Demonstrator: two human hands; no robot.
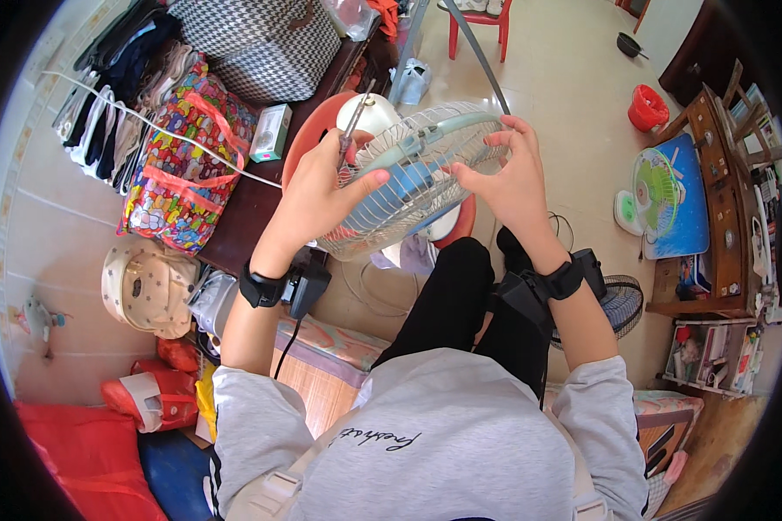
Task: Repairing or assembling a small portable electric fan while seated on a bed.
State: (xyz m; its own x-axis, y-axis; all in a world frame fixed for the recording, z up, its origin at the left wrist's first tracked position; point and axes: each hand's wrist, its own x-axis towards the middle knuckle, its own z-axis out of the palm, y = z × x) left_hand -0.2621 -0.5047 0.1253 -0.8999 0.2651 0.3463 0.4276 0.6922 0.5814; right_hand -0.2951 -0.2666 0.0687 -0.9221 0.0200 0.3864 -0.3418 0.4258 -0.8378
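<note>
A fan head with a wire cage (434,195), a pale green rim band and blue blades inside is tilted in front of me, above my knees. My left hand (326,187) is at the cage's left side, with its thumb stretched along the wires. Between its fingers is a screwdriver (349,130), its thin metal shaft pointing up and away. On the right, my right hand (508,178) grips the cage's edge with thumb and fingers. Behind the cage are a white rounded part (369,113) and a round orange-red surface (300,148), both partly hidden.
At left, a dark bench holds a colourful patterned bag (182,165), a small box (270,133) and a checked bag (252,43). A white cable (174,135) crosses there. To the right are a green fan (654,191), a red bucket (648,108) and a wooden cabinet (721,200).
</note>
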